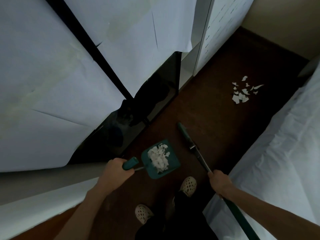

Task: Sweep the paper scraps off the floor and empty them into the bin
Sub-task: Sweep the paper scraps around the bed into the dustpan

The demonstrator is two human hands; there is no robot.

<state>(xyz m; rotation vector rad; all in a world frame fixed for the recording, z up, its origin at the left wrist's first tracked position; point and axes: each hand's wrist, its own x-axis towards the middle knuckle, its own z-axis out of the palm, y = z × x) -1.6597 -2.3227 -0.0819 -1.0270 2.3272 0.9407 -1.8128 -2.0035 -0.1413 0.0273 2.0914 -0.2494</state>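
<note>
Teal dustpan [160, 160] with teal grip, heaped with white paper scraps [159, 158]. Just right of dustpan, teal broom head [184, 134] on silver-grey pole, turning dark green behind the right hand [220, 181]. Beneath dustpan, dark reddish-brown floor [207, 110]. Far beyond dustpan, up and right, more white scraps on the floor [242, 91]. Left of dustpan, glossy black bin bag [152, 101]; above that, pale bluish-white sheeting [43, 75] crossed by a black bar [97, 49]. Below dustpan, cream clogs [188, 186] dotted with dark holes, black trousers [173, 222]. Far right of dustpan, white sheet [285, 153].
</note>
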